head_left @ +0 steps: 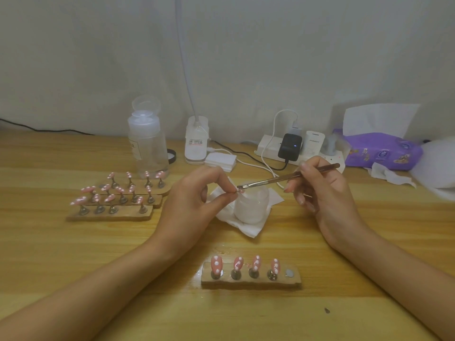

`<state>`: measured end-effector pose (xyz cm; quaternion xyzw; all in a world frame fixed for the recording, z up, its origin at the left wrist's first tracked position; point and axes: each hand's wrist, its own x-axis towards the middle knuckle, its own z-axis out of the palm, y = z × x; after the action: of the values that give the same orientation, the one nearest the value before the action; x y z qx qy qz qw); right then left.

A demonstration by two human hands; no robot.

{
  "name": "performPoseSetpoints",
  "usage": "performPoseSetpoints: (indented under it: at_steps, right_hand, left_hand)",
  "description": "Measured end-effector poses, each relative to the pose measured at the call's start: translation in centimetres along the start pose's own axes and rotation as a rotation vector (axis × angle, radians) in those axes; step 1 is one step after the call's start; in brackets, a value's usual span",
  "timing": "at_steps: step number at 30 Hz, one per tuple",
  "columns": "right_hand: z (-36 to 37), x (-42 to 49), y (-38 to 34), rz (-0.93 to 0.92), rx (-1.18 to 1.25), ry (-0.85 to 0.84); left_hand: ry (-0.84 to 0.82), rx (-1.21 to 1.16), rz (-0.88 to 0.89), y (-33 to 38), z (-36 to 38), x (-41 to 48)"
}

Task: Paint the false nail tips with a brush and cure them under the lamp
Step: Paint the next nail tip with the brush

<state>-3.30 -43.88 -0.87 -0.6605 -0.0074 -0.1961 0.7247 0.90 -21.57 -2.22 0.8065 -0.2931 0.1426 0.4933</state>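
Holder [251, 281] carries four dotted pink nail tips [238, 263] upright.

The one view comes from a wide-angle camera worn on the person's head. It looks forward and down across the desk [73, 254] to the wall [246, 45] behind it. The wall fills the upper part of the frame and the desk fills the rest. The camera sits close. Both forearms enter from the bottom corners. The left grip [194, 195], pinching a nail tip [240, 190], and the right grip [320, 190], holding a brush [270, 180], lie near mid-frame.
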Motion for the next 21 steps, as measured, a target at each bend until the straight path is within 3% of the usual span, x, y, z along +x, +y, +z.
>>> performPoseSetpoints:
  at_steps: [4,16,21]
  right_hand:
    - [-0.25,0.21,0.18,0.018,0.019,0.071]
    - [0.01,-0.05,0.00,-0.010,0.002,0.008]
    - [-0.26,0.06,0.06,0.014,0.006,0.077]
  left_hand:
    - [0.008,-0.017,0.002,0.16,0.07,-0.06]
    - [-0.015,-0.076,-0.035,-0.06,-0.06,-0.01]
    - [-0.034,-0.092,-0.048,-0.19,-0.16,0.08]
